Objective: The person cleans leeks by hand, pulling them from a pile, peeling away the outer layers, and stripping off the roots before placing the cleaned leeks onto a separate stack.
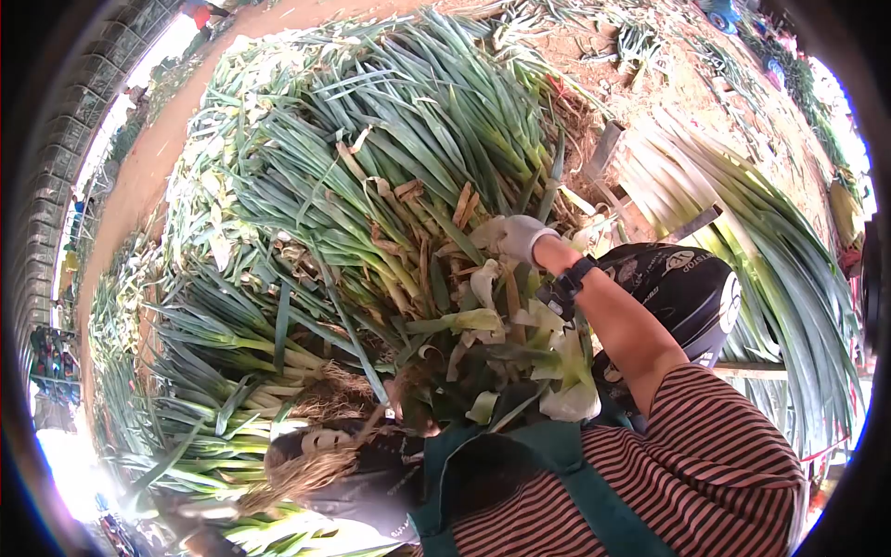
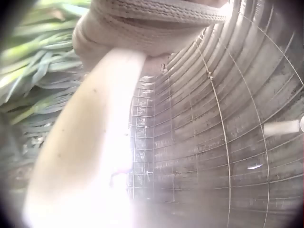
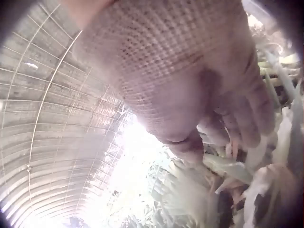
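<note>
My left hand [image 2: 137, 33], in a pale knit glove at the top of the left wrist view, grips a smooth white stalk [image 2: 80, 142] that widens towards the camera. I cannot make this hand out in the head view. My gloved right hand [image 1: 515, 238] reaches over the heap of leeks [image 1: 399, 241], among dry outer leaves. In the right wrist view the right hand's [image 3: 190, 71] fingers point down, loosely bent and apart, close over pale loose leaves [image 3: 228, 168]. Whether the fingertips press on them is hidden. Blurred roots [image 1: 306, 473] hang near my dark left sleeve.
Peeled leeks [image 1: 677, 186] lie on a rack to the right, their green tops hanging down. Leaf scraps [image 1: 566, 381] are piled before my lap. More unpeeled leeks [image 1: 223, 325] lie to the left. A bare dirt path [image 1: 148, 176] curves along the far left.
</note>
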### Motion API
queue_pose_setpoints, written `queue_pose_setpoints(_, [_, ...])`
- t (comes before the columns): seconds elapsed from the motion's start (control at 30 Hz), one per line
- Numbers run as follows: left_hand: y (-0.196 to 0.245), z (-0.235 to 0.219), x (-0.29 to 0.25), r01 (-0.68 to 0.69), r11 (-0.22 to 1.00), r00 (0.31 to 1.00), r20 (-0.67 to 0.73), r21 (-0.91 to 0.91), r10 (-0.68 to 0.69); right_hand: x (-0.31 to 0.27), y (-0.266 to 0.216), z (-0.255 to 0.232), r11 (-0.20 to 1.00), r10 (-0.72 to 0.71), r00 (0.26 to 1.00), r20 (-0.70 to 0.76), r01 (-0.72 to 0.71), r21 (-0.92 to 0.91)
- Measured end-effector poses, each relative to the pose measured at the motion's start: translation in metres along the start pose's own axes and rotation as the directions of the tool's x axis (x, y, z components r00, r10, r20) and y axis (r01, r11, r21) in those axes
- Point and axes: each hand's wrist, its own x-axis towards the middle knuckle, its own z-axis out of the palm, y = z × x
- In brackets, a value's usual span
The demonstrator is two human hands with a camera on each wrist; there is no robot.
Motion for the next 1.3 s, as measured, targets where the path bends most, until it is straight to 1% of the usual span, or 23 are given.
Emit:
queue_pose_setpoints(0.03, [0.016, 0.001, -0.007, -0.01, 0.993, 0.975, -0.217, 0.119, 0.036, 0.003, -0.002, 0.001, 1.0, -0.001, 1.0, -0.016, 0.001, 0.003])
queue_pose_setpoints(0.1, [0.038, -0.002, -0.013, 0.03, 0.967, 0.917, -0.392, 0.251, 0.074, 0.007, -0.016, 0.005, 1.0, -0.005, 0.999, -0.044, 0.006, 0.008])
queue_pose_setpoints(0.23, [0.069, -0.01, -0.011, 0.165, 0.886, 0.817, -0.563, 0.432, 0.123, 0.025, -0.044, 0.03, 0.952, -0.068, 0.991, -0.117, 0.03, -0.304])
queue_pose_setpoints(0.27, [0.074, -0.009, -0.01, 0.205, 0.863, 0.793, -0.595, 0.462, 0.13, 0.038, -0.038, 0.05, 0.978, -0.041, 0.985, -0.165, 0.006, -0.208])
queue_pose_setpoints(0.37, [0.076, -0.002, 0.003, 0.266, 0.815, 0.773, -0.619, 0.516, 0.14, 0.039, -0.041, 0.071, 0.909, 0.033, 0.998, -0.06, -0.055, -0.413])
queue_pose_setpoints(0.43, [0.044, 0.043, 0.007, 0.209, 0.829, 0.872, -0.483, 0.519, 0.082, 0.046, -0.028, 0.092, 0.847, 0.084, 0.992, 0.095, -0.021, -0.532])
queue_pose_setpoints(0.47, [0.013, 0.085, -0.003, 0.155, 0.852, 0.93, -0.364, 0.501, 0.045, 0.033, -0.028, 0.102, 0.799, -0.005, 0.996, 0.087, 0.057, -0.598])
queue_pose_setpoints(0.5, [-0.027, 0.142, -0.027, -0.077, 0.864, 0.977, -0.137, 0.497, 0.166, 0.03, -0.034, 0.108, 0.689, -0.002, 0.985, 0.171, 0.125, -0.714])
queue_pose_setpoints(0.53, [-0.047, 0.229, -0.058, -0.105, 0.804, 0.991, -0.003, 0.586, 0.131, 0.026, -0.034, 0.113, 0.629, -0.003, 0.969, 0.248, 0.195, -0.752])
queue_pose_setpoints(0.57, [-0.074, 0.255, -0.054, -0.174, 0.892, 0.977, 0.187, 0.417, 0.103, 0.023, -0.035, 0.118, 0.567, -0.005, 0.946, 0.324, 0.27, -0.778])
queue_pose_setpoints(0.6, [-0.09, 0.32, -0.081, -0.201, 0.926, 0.952, 0.285, 0.318, 0.108, 0.021, -0.027, 0.125, 0.577, -0.029, 0.919, 0.392, 0.336, -0.745])
queue_pose_setpoints(0.63, [-0.099, 0.393, -0.124, -0.244, 0.921, 0.937, 0.319, 0.303, 0.143, 0.006, -0.03, 0.121, 0.63, -0.033, 0.908, 0.418, 0.344, -0.696])
queue_pose_setpoints(0.7, [-0.117, 0.45, -0.148, -0.335, 0.908, 0.822, 0.55, 0.253, 0.15, -0.044, -0.061, 0.092, 0.768, -0.02, 0.903, 0.429, 0.289, -0.572])
queue_pose_setpoints(0.77, [-0.124, 0.481, -0.159, -0.216, 0.962, 0.786, 0.614, 0.165, 0.071, -0.079, -0.067, 0.089, 0.696, 0.043, 0.803, 0.594, 0.403, -0.595])
queue_pose_setpoints(0.83, [-0.132, 0.495, -0.156, -0.131, 0.976, 0.708, 0.705, 0.173, -0.03, -0.11, 0.044, 0.177, 0.802, -0.102, 0.774, 0.625, 0.436, -0.408])
queue_pose_setpoints(0.9, [-0.144, 0.509, -0.148, 0.035, 0.985, 0.721, 0.679, 0.167, -0.141, -0.14, 0.133, 0.243, 0.802, -0.206, 0.656, 0.726, 0.539, -0.259])
queue_pose_setpoints(0.93, [-0.155, 0.513, -0.141, 0.131, 0.979, 0.73, 0.653, 0.156, -0.202, -0.129, 0.123, 0.232, 0.84, -0.019, 0.605, 0.796, 0.442, -0.316])
queue_pose_setpoints(1.0, [-0.169, 0.517, -0.128, 0.297, 0.945, 0.72, 0.617, 0.141, -0.318, -0.107, 0.061, 0.185, 0.858, 0.335, 0.391, 0.857, 0.25, -0.449])
queue_pose_setpoints(1.07, [-0.172, 0.523, -0.126, 0.251, 0.956, 0.715, 0.637, 0.15, -0.288, -0.09, -0.024, 0.109, 0.792, 0.21, 0.64, 0.739, 0.332, -0.512])
queue_pose_setpoints(1.13, [-0.17, 0.529, -0.131, 0.158, 0.97, 0.733, 0.635, 0.187, -0.242, -0.049, -0.03, 0.086, 0.893, 0.127, 0.895, 0.427, 0.084, -0.442])
queue_pose_setpoints(1.17, [-0.171, 0.529, -0.131, 0.155, 0.965, 0.741, 0.622, 0.21, -0.254, -0.033, -0.029, 0.072, 0.951, 0.025, 0.979, 0.203, 0.039, -0.308])
queue_pose_setpoints(1.2, [-0.172, 0.528, -0.131, 0.15, 0.961, 0.75, 0.607, 0.231, -0.263, -0.019, -0.027, 0.057, 0.986, -0.044, 0.998, -0.048, 0.036, -0.163])
queue_pose_setpoints(1.3, [-0.172, 0.526, -0.132, 0.135, 0.963, 0.781, 0.572, 0.234, -0.249, 0.062, 0.031, 0.072, 0.973, 0.22, 0.958, -0.183, -0.23, -0.035])
